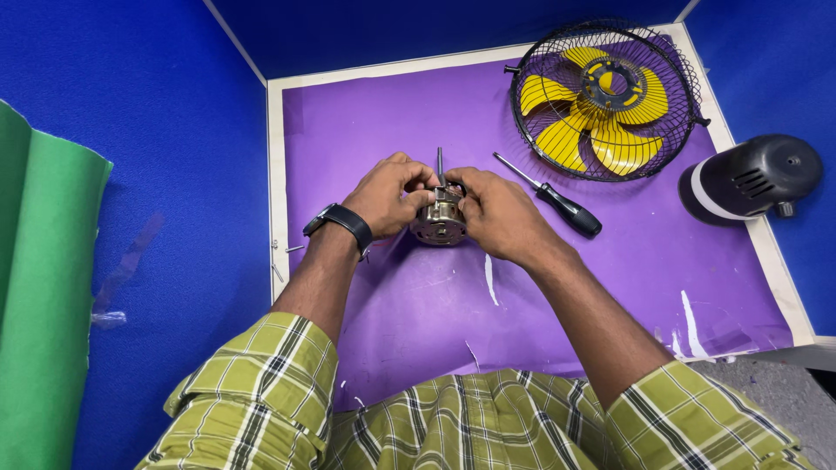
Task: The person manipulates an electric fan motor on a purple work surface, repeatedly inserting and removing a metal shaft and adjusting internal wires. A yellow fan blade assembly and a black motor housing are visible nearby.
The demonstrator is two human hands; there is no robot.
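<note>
Both of my hands grip a small round metal fan motor [440, 222] over the middle of the purple mat [418, 305]. Its thin shaft points up and away from me. My left hand [390, 193], with a black watch on the wrist, pinches the motor's left side. Fingers of my right hand [496, 213] wrap over its right side and top. A black-handled screwdriver [557, 202] lies on the mat just right of my right hand, tip pointing to the far left.
A black wire fan cage with yellow blades [605, 97] lies flat at the far right corner. A black motor housing [751, 178] lies on its side at the right edge. Small screws [280, 252] sit by the mat's left border. Green fabric [43, 287] hangs at far left.
</note>
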